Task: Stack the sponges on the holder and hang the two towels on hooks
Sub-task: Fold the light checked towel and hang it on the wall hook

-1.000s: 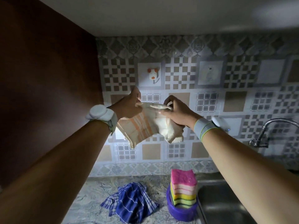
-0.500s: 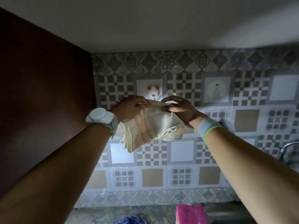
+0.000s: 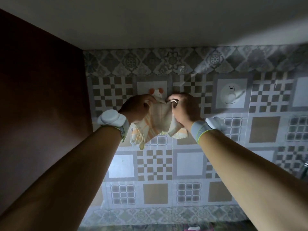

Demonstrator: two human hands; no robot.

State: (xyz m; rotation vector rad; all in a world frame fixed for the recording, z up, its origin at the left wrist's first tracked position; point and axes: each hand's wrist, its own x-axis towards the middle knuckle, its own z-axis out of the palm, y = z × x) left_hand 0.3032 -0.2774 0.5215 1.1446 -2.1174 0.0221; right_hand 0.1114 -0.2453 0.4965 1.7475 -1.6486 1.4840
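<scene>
Both hands hold a cream towel with orange stripes [image 3: 156,122] up against the tiled wall. My left hand [image 3: 135,108] grips its upper left edge and my right hand [image 3: 185,109] pinches its upper right edge. The towel's top reaches the dog-shaped hook [image 3: 156,93], whose lower part it hides; only the orange ears and head show. A second, bear-shaped hook [image 3: 230,95] sits bare on the wall to the right. A sliver of the pink sponge [image 3: 194,228] shows at the bottom edge. The blue towel is out of view.
A dark brown cabinet side [image 3: 41,97] closes off the left. The underside of a cabinet [image 3: 166,22] runs overhead. A bit of the tap [image 3: 305,169] shows at the right edge. The counter [image 3: 116,228] is barely visible at the bottom.
Both hands have raised the cream towel from below the dog hook up onto it. My view has tilted upward, so the sponges and blue towel have dropped out of sight.
</scene>
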